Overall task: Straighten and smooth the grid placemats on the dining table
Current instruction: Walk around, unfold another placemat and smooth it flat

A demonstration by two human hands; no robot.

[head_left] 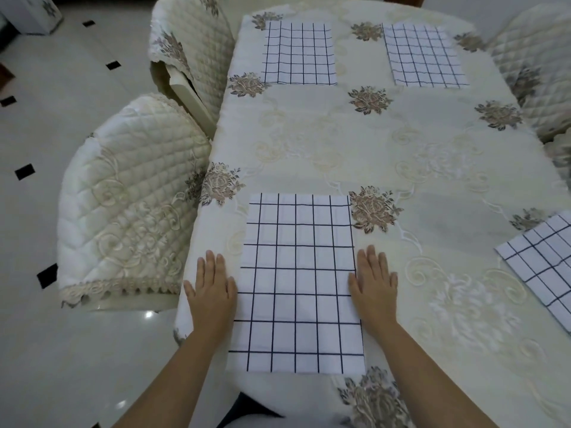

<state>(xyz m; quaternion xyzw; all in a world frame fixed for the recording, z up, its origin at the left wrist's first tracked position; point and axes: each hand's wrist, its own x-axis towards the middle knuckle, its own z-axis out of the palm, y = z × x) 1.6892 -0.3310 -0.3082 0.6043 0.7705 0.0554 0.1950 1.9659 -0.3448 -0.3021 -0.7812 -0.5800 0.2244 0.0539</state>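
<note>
A white placemat with a dark grid [296,282] lies flat and square at the table's near left corner. My left hand [211,288] rests palm down on the tablecloth along its left edge, fingers together and extended. My right hand [374,282] lies flat at its right edge, the thumb touching the mat. Two more grid placemats lie at the far end, one on the left [298,54] and one on the right [425,55]. Another grid placemat [543,264] sits skewed at the right edge, partly cut off by the frame.
The dining table [386,143] carries a cream embroidered cloth with brown flower motifs. Quilted cream chairs stand on the left [129,211], far left [188,47] and right [531,66]. White glossy floor tiles [55,88] with black insets lie to the left.
</note>
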